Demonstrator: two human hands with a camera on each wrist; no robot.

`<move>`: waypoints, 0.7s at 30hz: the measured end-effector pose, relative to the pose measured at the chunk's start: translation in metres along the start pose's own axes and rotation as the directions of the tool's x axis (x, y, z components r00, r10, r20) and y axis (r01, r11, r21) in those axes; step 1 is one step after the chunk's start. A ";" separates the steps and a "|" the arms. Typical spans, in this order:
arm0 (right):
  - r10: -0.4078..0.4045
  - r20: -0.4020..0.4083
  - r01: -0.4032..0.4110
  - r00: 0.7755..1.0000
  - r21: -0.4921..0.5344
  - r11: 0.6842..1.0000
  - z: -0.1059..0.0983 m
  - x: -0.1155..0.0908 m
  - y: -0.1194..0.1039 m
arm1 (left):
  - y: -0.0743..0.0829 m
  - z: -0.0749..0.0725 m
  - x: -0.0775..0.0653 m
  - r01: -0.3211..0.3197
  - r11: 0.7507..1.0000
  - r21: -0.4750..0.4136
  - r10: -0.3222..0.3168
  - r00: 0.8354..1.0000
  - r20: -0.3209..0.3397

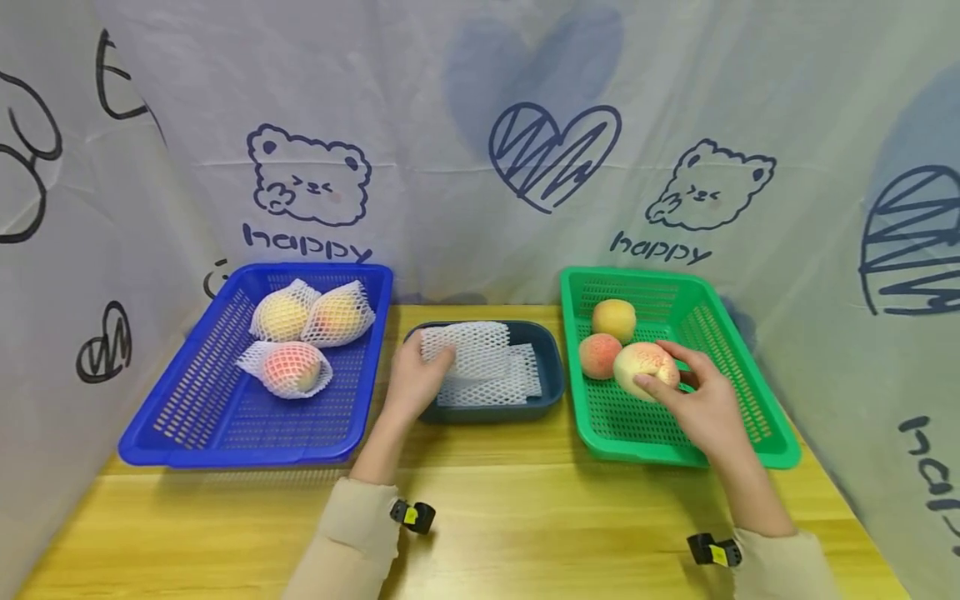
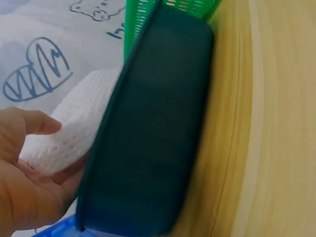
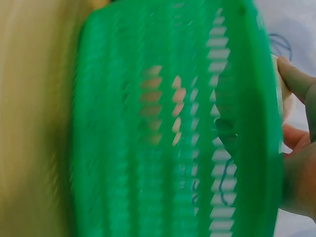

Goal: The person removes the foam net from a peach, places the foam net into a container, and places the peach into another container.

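My left hand (image 1: 414, 377) pinches the top white foam net sleeve (image 1: 467, 348) lying in the dark blue tray (image 1: 550, 367); in the left wrist view the thumb lies over that foam net (image 2: 69, 133) beside the tray wall (image 2: 148, 143). My right hand (image 1: 693, 396) grips a pale peach (image 1: 645, 369) inside the green basket (image 1: 757, 417). Two more bare peaches (image 1: 613, 319) (image 1: 598, 355) lie beside it. The right wrist view shows mostly the green basket wall (image 3: 168, 128), with my fingers (image 3: 296, 81) at its right edge.
A blue basket (image 1: 187, 417) at the left holds three peaches wrapped in foam nets (image 1: 288, 368). All three containers stand on a wooden table (image 1: 525, 517). A printed cloth backdrop (image 1: 480, 125) encloses the back and sides.
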State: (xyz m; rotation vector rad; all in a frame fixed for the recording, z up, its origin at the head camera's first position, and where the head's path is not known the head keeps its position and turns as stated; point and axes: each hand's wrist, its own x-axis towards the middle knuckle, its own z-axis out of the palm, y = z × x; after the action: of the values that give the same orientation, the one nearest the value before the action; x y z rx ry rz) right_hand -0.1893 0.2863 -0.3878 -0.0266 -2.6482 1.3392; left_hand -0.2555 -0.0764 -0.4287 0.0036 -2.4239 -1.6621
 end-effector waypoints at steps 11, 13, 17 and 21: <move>-0.042 0.274 0.102 0.961 -0.209 0.972 -0.012 0.021 0.029 | -0.020 0.014 0.017 0.051 0.942 0.332 -0.064 0.998 0.028; -0.056 0.331 0.128 0.942 -0.200 0.971 -0.013 0.029 0.033 | -0.022 0.018 0.018 0.027 0.929 0.368 -0.035 0.999 0.015; -0.044 0.460 0.155 0.887 -0.206 0.966 -0.019 0.044 0.039 | -0.025 0.025 0.016 -0.022 0.897 0.441 0.033 0.999 -0.019; -0.029 0.573 0.209 0.819 -0.251 0.945 -0.026 0.058 0.042 | -0.026 0.027 0.013 -0.070 0.874 0.480 0.096 0.995 -0.030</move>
State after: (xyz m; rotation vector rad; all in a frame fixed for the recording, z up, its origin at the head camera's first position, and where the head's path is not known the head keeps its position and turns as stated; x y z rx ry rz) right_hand -0.2448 0.3376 -0.3973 0.5805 -3.2508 0.9915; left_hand -0.2754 -0.0623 -0.4599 0.0174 -2.6827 -0.9728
